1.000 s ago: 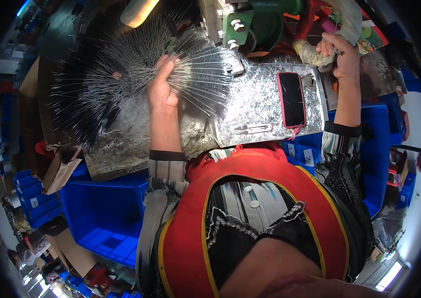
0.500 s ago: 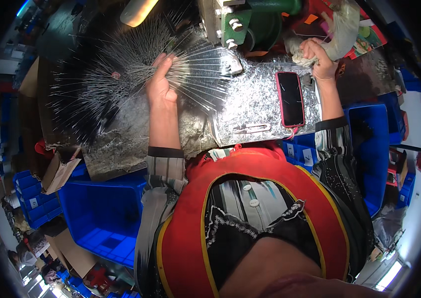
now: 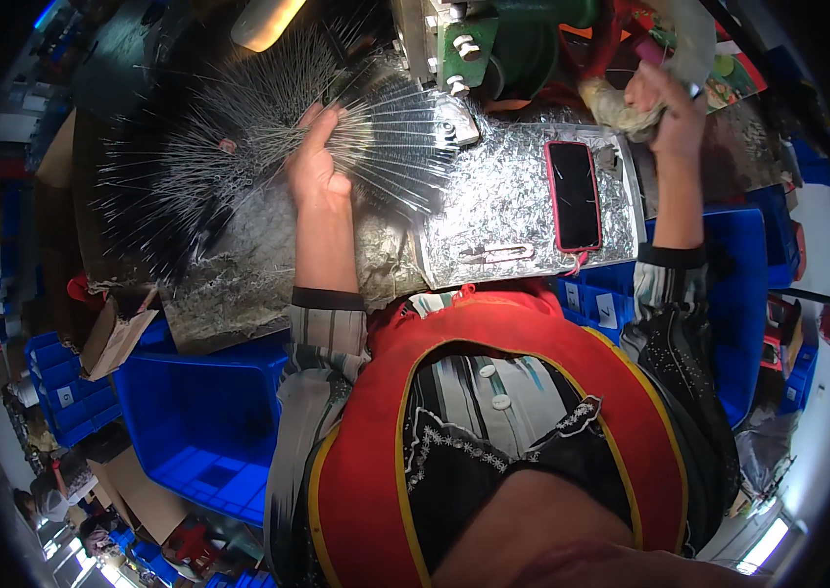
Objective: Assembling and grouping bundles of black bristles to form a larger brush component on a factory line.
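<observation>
My left hand (image 3: 319, 171) is closed around a bunch of thin wires (image 3: 390, 147), which fan out to the right beneath the green machine (image 3: 469, 54). Behind and left of that hand spreads a large bristling heap of similar wires (image 3: 195, 162). At the upper right, my right hand (image 3: 675, 113) is on a thick curved handle wrapped in pale cloth (image 3: 623, 111), its fingers bent over the wrapping. The wires' right ends lie near a small metal block (image 3: 454, 122) at the machine's foot.
A shiny, scuffed metal sheet (image 3: 493, 211) covers the bench. On it lie a red-rimmed phone (image 3: 573, 196) and small snips (image 3: 498, 253). Blue bins stand below the bench at left (image 3: 204, 421) and right (image 3: 733, 304). A lit lamp (image 3: 266, 24) hangs above the wires.
My right hand has moved right together with the cloth-wrapped handle, and a red curved bar shows behind it. My left hand and the wires have barely shifted.
</observation>
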`<state>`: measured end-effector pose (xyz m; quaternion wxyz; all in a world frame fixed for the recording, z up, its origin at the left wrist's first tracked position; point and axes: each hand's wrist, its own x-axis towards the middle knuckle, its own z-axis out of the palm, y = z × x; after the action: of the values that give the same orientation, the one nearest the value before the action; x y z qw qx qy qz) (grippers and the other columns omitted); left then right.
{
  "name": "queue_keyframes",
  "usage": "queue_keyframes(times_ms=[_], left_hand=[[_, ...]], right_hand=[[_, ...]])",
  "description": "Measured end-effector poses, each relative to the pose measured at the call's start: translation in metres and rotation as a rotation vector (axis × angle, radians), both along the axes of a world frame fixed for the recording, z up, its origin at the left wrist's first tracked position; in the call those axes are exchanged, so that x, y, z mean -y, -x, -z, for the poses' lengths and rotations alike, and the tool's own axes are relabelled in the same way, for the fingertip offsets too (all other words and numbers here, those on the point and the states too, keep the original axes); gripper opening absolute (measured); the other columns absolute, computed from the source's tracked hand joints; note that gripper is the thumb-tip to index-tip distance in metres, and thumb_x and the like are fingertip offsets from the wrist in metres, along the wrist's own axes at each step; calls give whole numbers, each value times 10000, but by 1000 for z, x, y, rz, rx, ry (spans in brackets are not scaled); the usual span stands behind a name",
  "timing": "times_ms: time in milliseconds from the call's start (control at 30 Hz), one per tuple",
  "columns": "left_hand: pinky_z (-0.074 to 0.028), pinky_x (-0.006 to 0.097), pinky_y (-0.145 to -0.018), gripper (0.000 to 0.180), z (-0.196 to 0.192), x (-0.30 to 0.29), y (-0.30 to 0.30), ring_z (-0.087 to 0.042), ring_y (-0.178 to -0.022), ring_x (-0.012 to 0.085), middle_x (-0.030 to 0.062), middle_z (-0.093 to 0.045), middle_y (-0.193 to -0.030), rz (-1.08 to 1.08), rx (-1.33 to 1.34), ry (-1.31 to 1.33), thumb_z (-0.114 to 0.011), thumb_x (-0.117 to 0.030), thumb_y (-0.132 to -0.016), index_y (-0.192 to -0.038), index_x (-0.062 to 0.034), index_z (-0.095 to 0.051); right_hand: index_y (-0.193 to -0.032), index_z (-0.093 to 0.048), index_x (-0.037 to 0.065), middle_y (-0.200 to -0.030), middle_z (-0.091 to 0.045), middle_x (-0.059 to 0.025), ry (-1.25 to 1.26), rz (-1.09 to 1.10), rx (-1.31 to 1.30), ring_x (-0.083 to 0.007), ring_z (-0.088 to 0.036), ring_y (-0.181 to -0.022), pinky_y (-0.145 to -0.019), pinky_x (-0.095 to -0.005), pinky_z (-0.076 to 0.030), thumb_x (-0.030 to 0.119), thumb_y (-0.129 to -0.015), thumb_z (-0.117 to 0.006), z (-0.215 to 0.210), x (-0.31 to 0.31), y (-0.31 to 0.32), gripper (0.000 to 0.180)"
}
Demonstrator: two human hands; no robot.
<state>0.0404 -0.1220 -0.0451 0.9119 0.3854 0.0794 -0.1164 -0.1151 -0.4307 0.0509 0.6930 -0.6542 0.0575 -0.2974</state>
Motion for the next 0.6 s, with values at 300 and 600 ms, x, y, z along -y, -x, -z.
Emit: queue_keyframes(times_ms=[300,600], left_hand=[[-506,321,-722,305,-13,-12,3,-595,-810,214,142,-596,-939,521,-83,-242,-568,-68,-756,-1038,37,-518],[-490,366,-771,304,6,-14,0,-583,-844,250,172,-583,-946,401,-44,11,-527,-4,-743,-1038,54,-485]], right_hand=[[-541,-507,11,-484,-444,-58,-71,26,-9,-173,-476,-479,-559,-303,-421,74,-732,-540,19,12,5,203],[-462,-403,59,-482,-403,-58,-81,53,-147,-167,-434,-503,-618,-302,-396,101,-761,-504,-3,8,4,319]])
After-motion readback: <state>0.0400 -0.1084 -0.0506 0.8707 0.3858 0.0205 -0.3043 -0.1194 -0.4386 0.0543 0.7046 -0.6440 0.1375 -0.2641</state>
